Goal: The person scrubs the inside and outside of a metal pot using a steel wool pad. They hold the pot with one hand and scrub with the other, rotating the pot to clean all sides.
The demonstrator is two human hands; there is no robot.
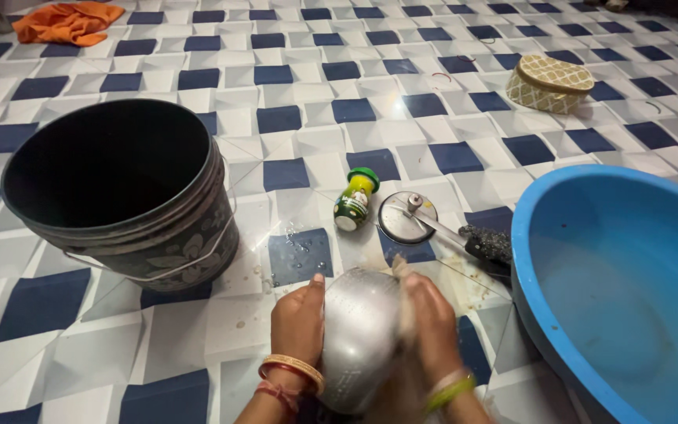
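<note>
Down at the bottom of your view, both your hands clasp a steel pot (360, 336) turned on its side. Your left hand (298, 320) grips its left flank, fingers wrapped tight; your right hand (433, 326) presses a pale scrub pad against its right flank. Just beyond the pot, on the tiled floor (292, 118), lie a flat lid with a black handle (408, 218) and a small green-capped bottle (355, 199). Left of the pot stands a black bucket (119, 188); right of it, a blue tub (621, 283).
</note>
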